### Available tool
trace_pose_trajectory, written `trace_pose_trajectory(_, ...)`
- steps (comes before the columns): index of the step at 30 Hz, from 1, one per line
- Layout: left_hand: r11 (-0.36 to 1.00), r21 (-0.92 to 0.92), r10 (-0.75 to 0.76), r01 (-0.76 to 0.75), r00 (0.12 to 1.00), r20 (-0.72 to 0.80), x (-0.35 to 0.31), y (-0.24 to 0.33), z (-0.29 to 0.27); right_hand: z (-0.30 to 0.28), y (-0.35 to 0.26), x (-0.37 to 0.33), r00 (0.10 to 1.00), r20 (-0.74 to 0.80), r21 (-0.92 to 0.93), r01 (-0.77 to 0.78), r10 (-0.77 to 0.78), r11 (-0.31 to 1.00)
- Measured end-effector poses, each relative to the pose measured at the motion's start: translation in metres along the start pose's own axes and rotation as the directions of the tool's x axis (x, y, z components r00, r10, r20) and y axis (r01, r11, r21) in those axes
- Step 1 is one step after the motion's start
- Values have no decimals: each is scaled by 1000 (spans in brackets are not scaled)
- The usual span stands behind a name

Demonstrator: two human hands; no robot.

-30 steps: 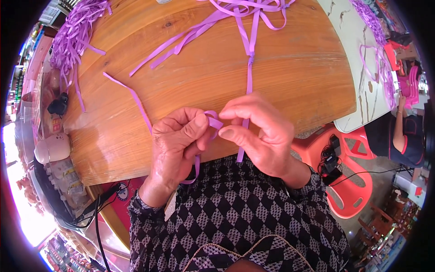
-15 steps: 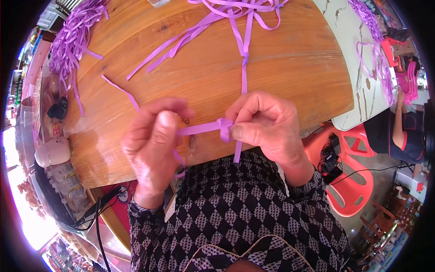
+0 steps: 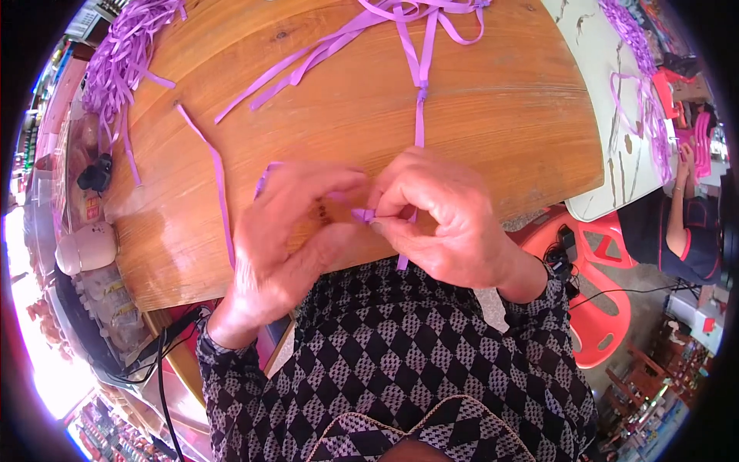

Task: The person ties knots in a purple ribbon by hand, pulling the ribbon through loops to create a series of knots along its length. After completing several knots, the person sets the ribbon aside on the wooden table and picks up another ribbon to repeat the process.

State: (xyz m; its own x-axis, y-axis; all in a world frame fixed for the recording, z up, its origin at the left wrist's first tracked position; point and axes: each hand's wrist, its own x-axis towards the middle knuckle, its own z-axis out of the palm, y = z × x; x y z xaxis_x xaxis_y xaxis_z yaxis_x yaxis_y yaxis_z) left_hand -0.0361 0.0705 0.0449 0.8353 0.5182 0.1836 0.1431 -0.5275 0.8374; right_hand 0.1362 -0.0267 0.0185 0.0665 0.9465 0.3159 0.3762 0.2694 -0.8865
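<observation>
My right hand (image 3: 435, 212) is closed in a pinch on a small purple ribbon knot (image 3: 366, 215). From that hand a ribbon strip (image 3: 419, 127) runs away over the table to another knot (image 3: 422, 93), and a short tail (image 3: 402, 262) hangs below the fingers. My left hand (image 3: 296, 223), somewhat blurred, is just left of the knot, with thumb and forefinger apart. A bit of purple ribbon (image 3: 263, 182) shows behind its back edge; whether its other fingers touch that ribbon is hidden. A loose ribbon strip (image 3: 219, 173) lies on the wooden table (image 3: 508, 115) beyond the left wrist.
Joined ribbons (image 3: 362, 23) spread over the far part of the table, and a purple ribbon bundle (image 3: 127, 69) hangs at the far left. A white marbled table (image 3: 608, 146) adjoins on the right, near an orange chair (image 3: 596, 323) and another person's arm (image 3: 677, 208).
My left hand has turned and moved right, closer to the knot, its thumb and forefinger opening. The right hand has shifted slightly left with the knot. More of the loose strip shows.
</observation>
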Motion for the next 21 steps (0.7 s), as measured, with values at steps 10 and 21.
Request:
trace_pose_trajectory(10,752,-428,-463,502,864,199,-1,-2,10,0,3,1,960,-53,-293,248,-274,924)
trace_pose_trajectory(21,551,-640,-600,535,787,143,-1,0,23,-6,4,-1,955,-83,-230,260,-285,938)
